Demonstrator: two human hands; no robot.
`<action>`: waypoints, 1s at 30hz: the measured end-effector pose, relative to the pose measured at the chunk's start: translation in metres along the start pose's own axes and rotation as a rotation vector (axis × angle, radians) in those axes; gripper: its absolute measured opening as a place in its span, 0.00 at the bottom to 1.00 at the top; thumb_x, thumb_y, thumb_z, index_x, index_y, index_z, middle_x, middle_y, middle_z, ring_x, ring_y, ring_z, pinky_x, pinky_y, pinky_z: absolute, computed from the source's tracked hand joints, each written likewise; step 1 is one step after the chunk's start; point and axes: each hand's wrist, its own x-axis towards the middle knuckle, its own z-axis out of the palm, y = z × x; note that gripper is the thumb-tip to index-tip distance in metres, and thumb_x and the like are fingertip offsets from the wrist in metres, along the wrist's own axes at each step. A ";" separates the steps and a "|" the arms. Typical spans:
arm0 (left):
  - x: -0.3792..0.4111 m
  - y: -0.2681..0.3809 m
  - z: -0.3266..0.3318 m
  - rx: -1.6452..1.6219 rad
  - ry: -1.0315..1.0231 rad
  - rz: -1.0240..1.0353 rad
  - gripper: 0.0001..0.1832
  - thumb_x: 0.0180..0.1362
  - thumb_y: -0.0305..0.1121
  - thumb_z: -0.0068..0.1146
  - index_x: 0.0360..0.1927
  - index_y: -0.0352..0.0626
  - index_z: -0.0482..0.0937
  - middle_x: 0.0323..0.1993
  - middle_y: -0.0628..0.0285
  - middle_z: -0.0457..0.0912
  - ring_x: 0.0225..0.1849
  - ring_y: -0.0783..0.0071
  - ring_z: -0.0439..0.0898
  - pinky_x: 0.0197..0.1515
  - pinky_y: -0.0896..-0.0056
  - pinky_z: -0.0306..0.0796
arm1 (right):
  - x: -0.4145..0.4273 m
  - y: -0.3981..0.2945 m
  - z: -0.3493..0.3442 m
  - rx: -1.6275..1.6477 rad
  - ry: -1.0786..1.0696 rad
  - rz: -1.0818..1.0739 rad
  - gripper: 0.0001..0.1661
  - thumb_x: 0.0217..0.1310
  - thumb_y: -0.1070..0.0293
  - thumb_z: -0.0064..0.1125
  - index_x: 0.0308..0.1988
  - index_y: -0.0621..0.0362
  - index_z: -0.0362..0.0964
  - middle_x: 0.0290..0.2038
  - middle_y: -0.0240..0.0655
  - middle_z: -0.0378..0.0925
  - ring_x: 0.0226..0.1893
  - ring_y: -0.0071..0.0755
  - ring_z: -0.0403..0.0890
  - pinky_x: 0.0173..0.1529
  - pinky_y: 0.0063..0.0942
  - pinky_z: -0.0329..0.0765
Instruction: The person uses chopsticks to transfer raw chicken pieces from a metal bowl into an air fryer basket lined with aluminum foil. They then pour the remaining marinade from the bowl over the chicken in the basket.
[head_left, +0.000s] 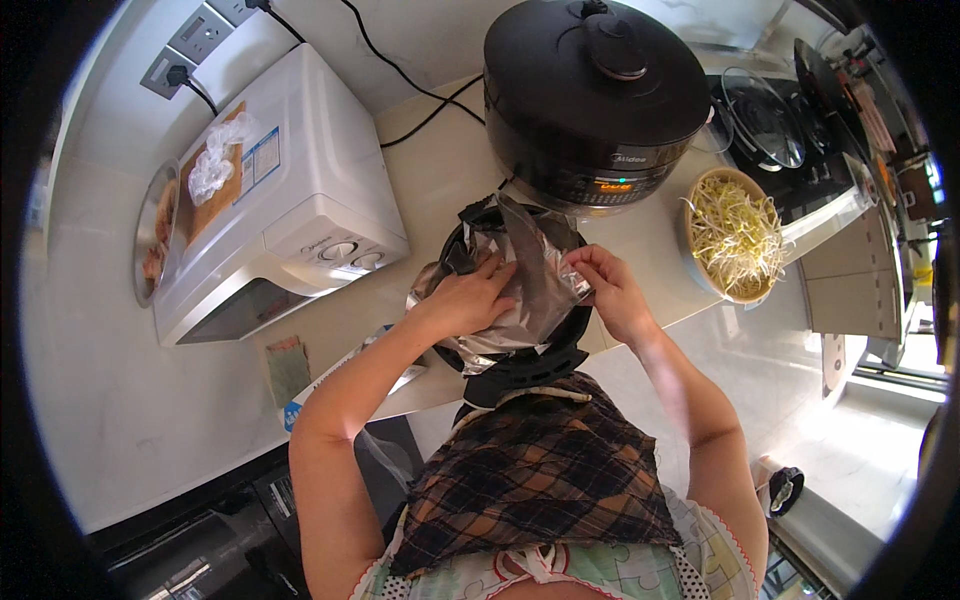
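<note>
A round black air-fryer basket (577, 330) stands at the counter's near edge, lined with crumpled aluminium foil (487, 341). A dark translucent plastic sheet or bag (534, 262) lies over the foil. My left hand (469, 300) rests on the foil inside the basket, palm down with its fingers apart. At the basket's right rim, my right hand (609, 289) pinches the foil edge between thumb and fingers. The foil overhangs the rim on the left and near sides. What lies under the foil is hidden.
Behind the basket stands a black Midea electric pressure cooker (600, 97), its display lit. A white Midea microwave (300, 172) is on the left. A bowl of bean sprouts (735, 232) sits right, near the stove (780, 127). A green cloth (288, 371) lies front left.
</note>
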 end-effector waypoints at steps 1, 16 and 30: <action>0.000 0.001 -0.002 0.006 -0.001 -0.001 0.32 0.61 0.49 0.43 0.65 0.45 0.55 0.64 0.45 0.57 0.60 0.48 0.64 0.56 0.54 0.66 | 0.001 0.010 -0.005 -0.082 -0.029 -0.071 0.11 0.60 0.79 0.44 0.43 0.64 0.69 0.34 0.33 0.76 0.34 0.21 0.72 0.42 0.20 0.69; -0.004 0.000 -0.006 -0.155 0.031 -0.003 0.31 0.60 0.41 0.47 0.64 0.41 0.54 0.62 0.44 0.58 0.60 0.48 0.65 0.55 0.54 0.67 | -0.013 -0.030 -0.030 -0.644 -0.588 -0.219 0.34 0.44 0.68 0.63 0.53 0.65 0.63 0.41 0.49 0.75 0.42 0.47 0.77 0.48 0.36 0.72; -0.039 0.016 -0.029 -0.366 0.194 0.174 0.34 0.58 0.46 0.49 0.62 0.37 0.57 0.56 0.41 0.66 0.53 0.44 0.69 0.55 0.54 0.63 | -0.061 -0.077 0.007 -0.134 0.059 -0.016 0.36 0.56 0.81 0.50 0.64 0.58 0.48 0.25 0.30 0.73 0.22 0.13 0.69 0.25 0.13 0.64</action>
